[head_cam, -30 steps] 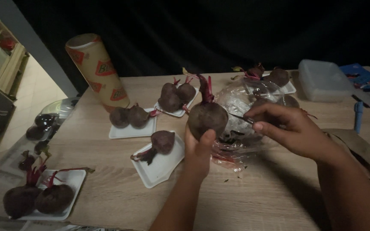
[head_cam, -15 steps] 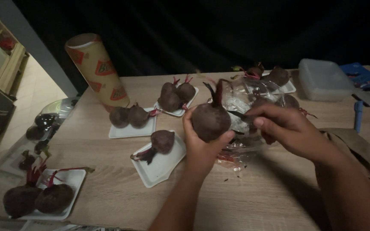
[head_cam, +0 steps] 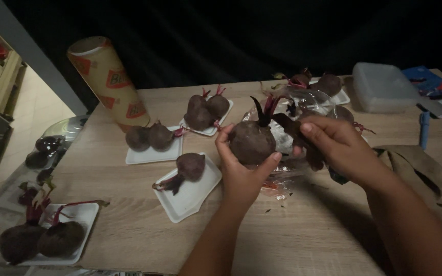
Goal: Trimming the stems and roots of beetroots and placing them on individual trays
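My left hand (head_cam: 244, 171) cups a beet (head_cam: 252, 141) from below and behind, fingers curled round both sides, so the root sits above the palm with its cut stalks pointing up and a little away from me. Its long axis runs nearly upright. My right hand (head_cam: 336, 145) is just to the right of it, closed on a dark knife (head_cam: 303, 139) whose blade points left toward the stalk end; that hand is the nearer to the crown. Under both hands lies a clear bag (head_cam: 303, 110) on the wooden table (head_cam: 308, 230). Left of the grip a white tray (head_cam: 193, 191) holds one beet; beyond it, more trays stand well apart.
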